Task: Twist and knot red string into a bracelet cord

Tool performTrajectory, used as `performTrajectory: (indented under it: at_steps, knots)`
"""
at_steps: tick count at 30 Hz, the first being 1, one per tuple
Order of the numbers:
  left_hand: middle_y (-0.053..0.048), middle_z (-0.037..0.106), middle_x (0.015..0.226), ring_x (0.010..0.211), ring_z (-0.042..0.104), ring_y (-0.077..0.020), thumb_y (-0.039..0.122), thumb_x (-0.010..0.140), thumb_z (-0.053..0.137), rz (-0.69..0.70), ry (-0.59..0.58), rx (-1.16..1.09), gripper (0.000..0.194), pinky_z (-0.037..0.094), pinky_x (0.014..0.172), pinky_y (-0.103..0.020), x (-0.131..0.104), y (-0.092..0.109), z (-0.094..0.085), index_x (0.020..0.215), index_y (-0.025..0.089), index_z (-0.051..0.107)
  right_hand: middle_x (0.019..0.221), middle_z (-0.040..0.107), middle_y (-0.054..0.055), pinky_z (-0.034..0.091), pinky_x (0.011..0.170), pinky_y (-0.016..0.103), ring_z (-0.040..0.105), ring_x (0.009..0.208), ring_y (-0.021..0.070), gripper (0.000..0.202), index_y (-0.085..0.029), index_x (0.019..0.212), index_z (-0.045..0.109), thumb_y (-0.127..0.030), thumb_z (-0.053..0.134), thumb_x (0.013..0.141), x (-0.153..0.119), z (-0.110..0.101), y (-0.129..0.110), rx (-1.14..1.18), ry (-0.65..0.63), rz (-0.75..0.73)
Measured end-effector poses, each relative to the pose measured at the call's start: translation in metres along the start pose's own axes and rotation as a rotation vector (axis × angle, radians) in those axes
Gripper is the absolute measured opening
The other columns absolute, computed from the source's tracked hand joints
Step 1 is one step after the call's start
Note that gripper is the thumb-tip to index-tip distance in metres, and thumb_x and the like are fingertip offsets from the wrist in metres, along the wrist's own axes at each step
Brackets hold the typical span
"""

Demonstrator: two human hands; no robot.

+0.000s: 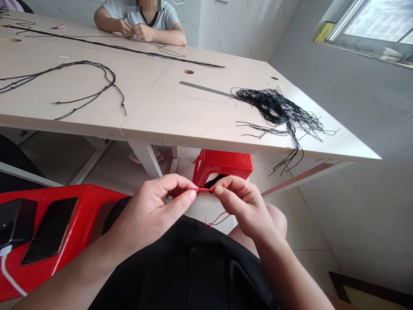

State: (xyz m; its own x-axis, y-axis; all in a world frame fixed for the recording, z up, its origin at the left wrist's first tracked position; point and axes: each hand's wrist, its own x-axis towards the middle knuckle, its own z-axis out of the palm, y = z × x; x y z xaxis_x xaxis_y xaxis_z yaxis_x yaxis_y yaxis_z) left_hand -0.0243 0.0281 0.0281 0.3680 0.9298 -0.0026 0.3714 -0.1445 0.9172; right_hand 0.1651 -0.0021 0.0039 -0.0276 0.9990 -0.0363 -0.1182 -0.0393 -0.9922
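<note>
A short length of twisted red cord (204, 189) is stretched between my two hands, above my lap and in front of the table's edge. My left hand (161, 204) pinches its left end between thumb and forefinger. At the other end, the thumb and fingers of my right hand (243, 204) are closed on the cord. Thin loose red strands (219, 220) hang below my right hand. A small dark bit shows on the cord beside the right fingertips; what it is cannot be made out.
The pale table (155, 116) holds a bundle of black cords (274, 107), a metal ruler (204, 88) and looped black cords (84, 63). A person sits across it. A red stool (226, 163) stands below; another, at left, bears a phone (50, 230) and a black device (17, 219).
</note>
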Motion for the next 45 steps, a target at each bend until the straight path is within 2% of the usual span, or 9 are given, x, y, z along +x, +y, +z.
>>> performTrajectory:
  at_steps: [8, 12, 16, 20, 24, 32, 39, 42, 45]
  knots:
    - [0.003, 0.068, 0.073, 0.066, 0.063, -0.0101, 0.030, 0.083, 0.065, 0.020, 0.006, -0.030, 0.009, 0.050, 0.058, -0.017, 0.001, -0.005, 0.007, 0.088, 0.024, 0.069, 0.062, 0.047, -0.004, 0.026, 0.047, 0.021, 0.033, 0.054, 0.0072, 0.025, -0.018, 0.074, 0.059, -0.041, 0.064, 0.084, -0.001, 0.004, 0.001, -0.042, -0.033, 0.020]
    - [0.003, 0.067, 0.077, 0.066, 0.062, -0.0086, 0.021, 0.080, 0.064, 0.150, 0.059, 0.025, 0.007, 0.051, 0.060, -0.016, 0.003, -0.004, 0.013, 0.086, 0.024, 0.068, 0.060, 0.047, -0.005, 0.026, 0.046, 0.020, 0.032, 0.052, 0.0057, 0.024, -0.018, 0.074, 0.059, -0.038, 0.065, 0.084, -0.001, 0.005, 0.001, -0.009, -0.044, -0.005]
    - [0.003, 0.066, 0.078, 0.065, 0.061, -0.0071, 0.015, 0.080, 0.062, 0.295, 0.097, 0.095, 0.010, 0.049, 0.055, -0.014, 0.003, -0.003, 0.016, 0.085, 0.022, 0.067, 0.059, 0.048, -0.005, 0.027, 0.046, 0.019, 0.032, 0.051, 0.0050, 0.022, -0.017, 0.074, 0.060, -0.036, 0.065, 0.085, -0.001, 0.006, 0.001, 0.010, -0.069, -0.012]
    - [0.003, 0.063, 0.072, 0.063, 0.058, -0.0067, 0.010, 0.080, 0.058, 0.375, 0.123, 0.175, 0.011, 0.048, 0.056, -0.015, 0.004, -0.001, 0.017, 0.080, 0.018, 0.065, 0.063, 0.049, -0.004, 0.031, 0.050, 0.020, 0.035, 0.055, 0.0059, 0.024, -0.017, 0.074, 0.059, -0.037, 0.064, 0.086, -0.002, 0.006, 0.001, -0.002, -0.073, -0.006]
    - [0.001, 0.063, 0.073, 0.064, 0.059, -0.0075, 0.011, 0.081, 0.057, 0.417, 0.131, 0.242, 0.009, 0.049, 0.059, -0.017, 0.004, 0.000, 0.018, 0.077, 0.016, 0.064, 0.068, 0.051, -0.002, 0.033, 0.051, 0.020, 0.039, 0.059, 0.0076, 0.026, -0.017, 0.076, 0.058, -0.041, 0.064, 0.085, -0.003, 0.005, 0.002, -0.016, -0.072, 0.034]
    - [0.002, 0.063, 0.074, 0.066, 0.059, -0.0081, 0.013, 0.083, 0.054, 0.361, 0.106, 0.253, 0.011, 0.049, 0.061, -0.018, 0.004, 0.003, 0.019, 0.077, 0.017, 0.063, 0.060, 0.041, -0.006, 0.025, 0.047, 0.020, 0.030, 0.053, 0.0054, 0.029, -0.017, 0.074, 0.056, -0.042, 0.062, 0.088, -0.002, 0.005, -0.002, -0.025, -0.083, 0.014]
    - [0.002, 0.066, 0.077, 0.067, 0.064, -0.0109, 0.022, 0.083, 0.059, 0.178, 0.077, 0.021, 0.006, 0.053, 0.064, -0.022, 0.002, -0.003, 0.022, 0.089, 0.020, 0.062, 0.061, 0.042, -0.005, 0.029, 0.048, 0.021, 0.032, 0.054, 0.0064, 0.030, -0.018, 0.076, 0.056, -0.045, 0.061, 0.087, -0.003, 0.006, 0.001, 0.016, -0.091, 0.060]
    - [0.003, 0.063, 0.074, 0.065, 0.062, -0.0104, 0.019, 0.082, 0.060, 0.160, 0.098, -0.008, 0.002, 0.052, 0.063, -0.022, 0.002, -0.003, 0.024, 0.084, 0.020, 0.060, 0.060, 0.043, -0.005, 0.028, 0.047, 0.021, 0.033, 0.054, 0.0065, 0.028, -0.018, 0.076, 0.056, -0.044, 0.061, 0.087, -0.003, 0.008, 0.001, 0.004, -0.084, 0.061]
    - [0.003, 0.062, 0.076, 0.066, 0.061, -0.0101, 0.013, 0.079, 0.058, 0.193, 0.134, -0.018, 0.008, 0.051, 0.065, -0.023, 0.003, -0.004, 0.026, 0.083, 0.020, 0.059, 0.060, 0.044, -0.005, 0.027, 0.047, 0.021, 0.033, 0.054, 0.0067, 0.028, -0.018, 0.076, 0.056, -0.043, 0.061, 0.087, -0.003, 0.011, 0.002, -0.036, -0.080, 0.043]
